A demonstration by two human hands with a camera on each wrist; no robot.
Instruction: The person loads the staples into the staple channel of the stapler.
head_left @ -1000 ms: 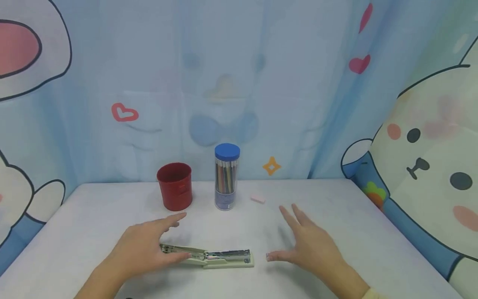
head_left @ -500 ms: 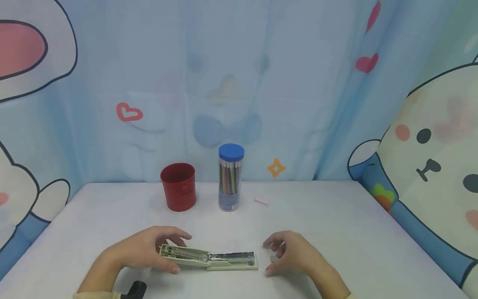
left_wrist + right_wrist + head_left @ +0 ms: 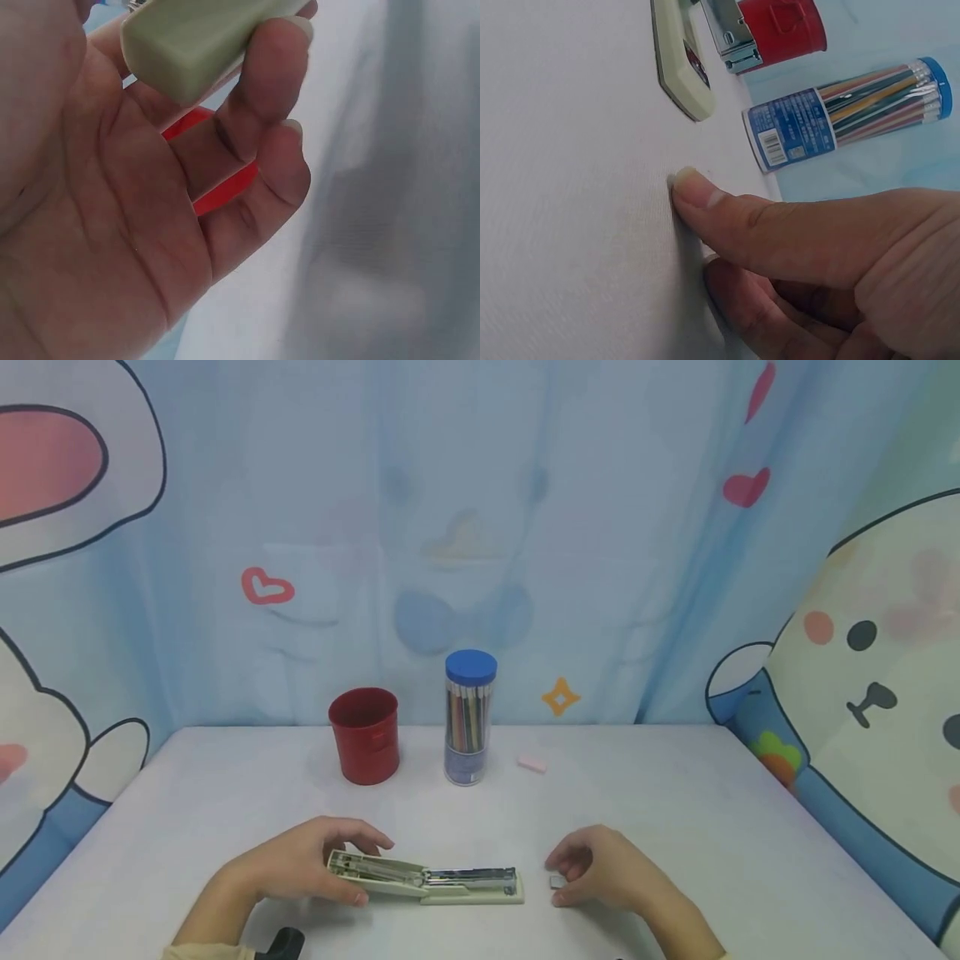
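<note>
A pale green stapler [image 3: 427, 878] lies opened out flat, its metal magazine showing on the right half. My left hand [image 3: 292, 860] grips its left end between thumb and fingers; the left wrist view shows a fingertip against the green end [image 3: 187, 52]. Just right of the stapler, a small silvery-grey block that looks like a strip of staples [image 3: 557, 882] sits on the tabletop between the thumb and curled index finger of my right hand [image 3: 607, 868]. From the right wrist, the thumb [image 3: 705, 202] touches down at the table and hides that strip.
Behind the stapler stand a red cup [image 3: 365, 747] and a clear tube of pencils [image 3: 470, 718] with a blue lid. A pale pink eraser-like piece [image 3: 532, 764] lies right of the tube. A patterned curtain [image 3: 600, 527] hangs behind the white table [image 3: 240, 777].
Both hands, spread and raised at first, have come down. The left has taken hold of the stapler's left end; the right thumb and index finger have closed in around the strip of staples.
</note>
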